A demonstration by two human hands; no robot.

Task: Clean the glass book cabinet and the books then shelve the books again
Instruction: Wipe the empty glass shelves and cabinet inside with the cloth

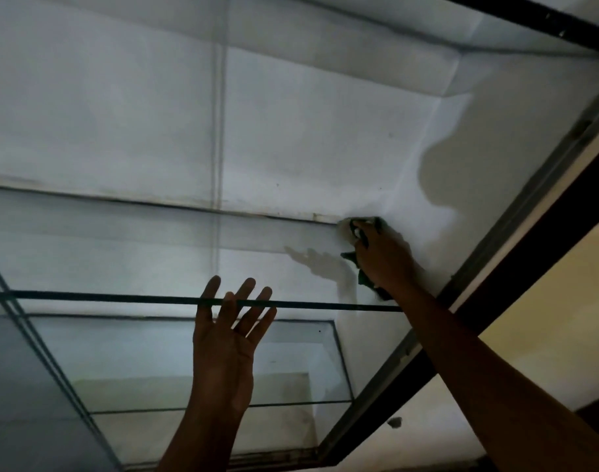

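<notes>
- Cabinet (495,240) fills the view, seen from in front & a bit below. Its right edge runs diagonally down the right side. No books in view.
- R hand (383,257), right of centre, has fingers curled round a green cloth (374,221). It presses the cloth into the corner where the back wall (138,114) meets a shelf's rear edge.
- L hand (223,338), lower centre, holds nothing: palm up, fingers straight & spread at the front edge of the shelf (104,296). It looks to be steadying the pane, but can't tell if contact is firm.
- Hands are apart: L nearer the camera, R deeper in.
- Step, prob.: wiping the inside at the right rear corner. Shelving not yet begun.
- Shelf handling, judged: thin glass w/ bare edges, so stiff, brittle & smooth, and likely just resting on supports.
- A hard push w/ the cloth could shift or tip it. Use light, flat pressure, support from below near the front edge w/ an open palm, and don't grip the corners.
- Cloth: soft, light, bunches up. Ball it in the fingers to reach the seam, where grime shows as a dark line.
- Lower shelf (206,407), bottom centre: same glass, same care.
- Risk: glass turns slippery if damp, and the dim light hides smears.
</notes>
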